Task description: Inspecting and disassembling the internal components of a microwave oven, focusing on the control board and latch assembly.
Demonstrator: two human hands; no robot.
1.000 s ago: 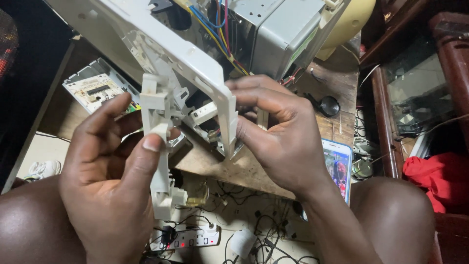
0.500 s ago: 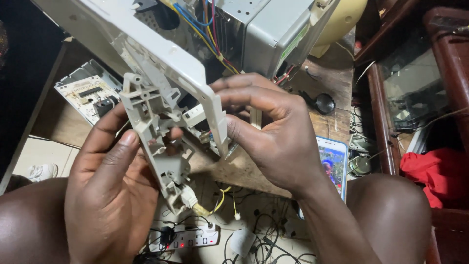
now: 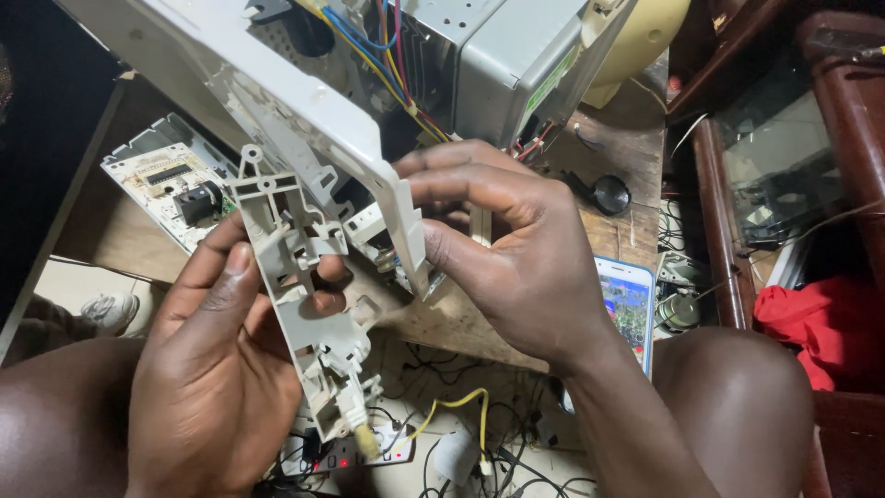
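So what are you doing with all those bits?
A person sits at a wooden table with an opened-up appliance. The left hand holds a long grey plastic bracket, with a yellow wire hanging by its lower end. The right hand grips the edge of the white panel. A circuit board lies to the left, a phone to the right.

Pretty dim room overall, with the light coming from up front and above, so the white plastic panel and grey metal casing catch most of it and look almost washed out. The far left edge drops into near black. The phone screen glows on its own. Both hands are reasonably sharp, slightly soft at the fingertips. Cables on the floor sit in murky shadow.
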